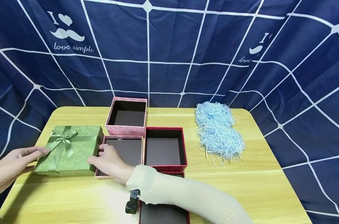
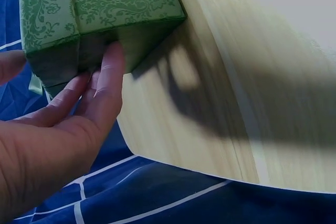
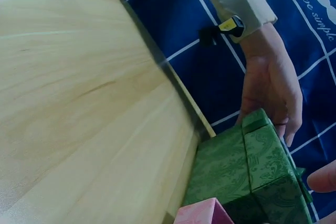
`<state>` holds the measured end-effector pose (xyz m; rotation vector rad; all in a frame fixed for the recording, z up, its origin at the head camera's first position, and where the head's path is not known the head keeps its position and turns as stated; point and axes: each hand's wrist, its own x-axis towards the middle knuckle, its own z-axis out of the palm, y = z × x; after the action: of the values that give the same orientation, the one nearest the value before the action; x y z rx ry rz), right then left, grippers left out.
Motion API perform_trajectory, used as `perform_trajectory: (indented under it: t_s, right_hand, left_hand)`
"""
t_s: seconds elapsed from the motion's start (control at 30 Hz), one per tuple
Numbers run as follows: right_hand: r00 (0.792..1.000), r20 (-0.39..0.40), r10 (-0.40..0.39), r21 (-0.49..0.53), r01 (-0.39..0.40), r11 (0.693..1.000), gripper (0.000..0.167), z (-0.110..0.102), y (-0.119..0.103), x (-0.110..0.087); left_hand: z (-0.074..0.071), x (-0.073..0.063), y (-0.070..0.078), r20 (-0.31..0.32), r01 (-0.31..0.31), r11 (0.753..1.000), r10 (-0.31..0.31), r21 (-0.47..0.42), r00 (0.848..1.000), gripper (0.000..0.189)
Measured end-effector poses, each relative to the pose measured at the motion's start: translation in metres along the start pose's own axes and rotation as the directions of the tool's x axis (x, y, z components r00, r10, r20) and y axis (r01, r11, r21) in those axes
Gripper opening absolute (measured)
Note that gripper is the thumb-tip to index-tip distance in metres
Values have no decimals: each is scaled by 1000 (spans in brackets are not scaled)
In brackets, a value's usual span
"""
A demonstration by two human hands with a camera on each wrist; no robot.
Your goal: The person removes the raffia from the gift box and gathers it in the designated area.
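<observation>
A green patterned gift box (image 1: 85, 152) with a ribbon bow stands at the left of the table. At its left side is my left hand (image 1: 19, 163); in the left wrist view its nearly straight fingers (image 2: 109, 77) touch the shaded side of the box, with the thumb beside the ribboned top. My right hand (image 1: 113, 163) is at the box's right side, thumb near its edge, reaching over a shallow pink-rimmed tray or lid (image 1: 127, 151). In the right wrist view only a little of the right hand shows, at the right edge.
Behind stands an open pink box (image 1: 126, 130). An open red box (image 1: 166, 168) sits right of centre, with another dark-lined red-edged piece (image 1: 163, 214) in front, partly under my right sleeve (image 1: 183, 193). Blue shredded paper (image 1: 221, 137) lies on the right of the wooden table (image 1: 259, 183).
</observation>
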<state>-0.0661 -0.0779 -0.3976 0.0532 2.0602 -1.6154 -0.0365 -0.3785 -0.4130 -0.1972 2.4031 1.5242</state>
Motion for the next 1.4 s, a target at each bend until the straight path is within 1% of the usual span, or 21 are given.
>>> perform_trajectory:
  t_s: [0.03, 0.07, 0.2, 0.33, 0.4, 0.53, 0.57, 0.63, 0.7, 0.77, 0.87, 1.03, 1.07, 1.17, 1.2, 1.27, 1.4]
  right_hand:
    - [1000, -1, 1, 6, -1, 1000, 56, 1, 0, 0]
    - [1000, -2, 1, 16, -1, 1000, 55, 1, 1, 0]
    - [1000, -6, -8, 48, 8, 999, 50, 4, 2, -1]
    - [999, -21, -31, 64, 32, 997, 45, 6, 3, 0]
    - [999, -24, -39, 77, 40, 996, 45, 7, 3, 0]
    - [999, -14, -31, 101, 32, 994, 45, 6, 0, 0]
    - [1000, -10, -25, 102, 26, 994, 44, 6, 0, 0]
    - [1000, -5, -14, 99, 14, 995, 44, 5, -2, 0]
    - [1000, 2, -8, 105, 8, 994, 44, 5, -2, 0]
    - [1000, 10, -8, 126, 7, 992, 44, 4, -2, 0]
    - [1000, 17, -18, 134, 15, 991, 45, 4, -2, 1]
    - [1000, 9, -28, 82, 27, 996, 46, 3, -2, 1]
    - [1000, 7, -27, 74, 26, 997, 46, 2, -2, 1]
    - [1000, 6, -27, 61, 27, 998, 47, 0, -3, 0]
    - [1000, 8, -29, 60, 29, 998, 47, -1, -3, 0]
    - [999, 9, -32, 57, 32, 998, 48, -2, -3, 0]
    - [999, 3, -34, 53, 34, 998, 49, -4, -3, -1]
  left_hand:
    - [0, 0, 2, -5, 6, 1000, -6, 22, 1000, 29]
    - [0, -1, 3, -7, 9, 999, -9, 44, 1000, 30]
    - [1, -2, 7, -23, 31, 993, -29, 118, 999, 50]
    - [0, -3, 4, -27, 29, 992, -25, 127, 999, 58]
    - [-1, -4, 1, -26, 27, 994, -24, 110, 999, 55]
    - [-3, -7, -4, -26, 27, 999, -26, 40, 999, 22]
    - [-4, -8, -4, -29, 22, 999, -21, 28, 999, 21]
    - [-5, -8, -2, -31, 19, 1000, -18, 22, 999, 22]
    - [-4, -8, 1, -40, 20, 999, -18, 44, 999, 25]
    - [-4, -9, 5, -38, 16, 997, -14, 73, 999, 38]
    - [-2, -11, 8, -47, 16, 996, -12, 89, 999, 50]
    - [-3, -12, 6, -37, 12, 997, -9, 82, 999, 59]
    - [-4, -11, 4, -34, 10, 998, -7, 68, 999, 53]
    - [-6, -10, -1, -30, 3, 1000, -2, 12, 1000, 24]
    - [-5, -11, -2, -33, -2, 1000, 2, -7, 999, 22]
    - [-5, -11, -2, -37, -19, 999, 18, -50, 999, 37]
    - [-1, -14, 4, -58, -54, 996, 50, -69, 997, 45]
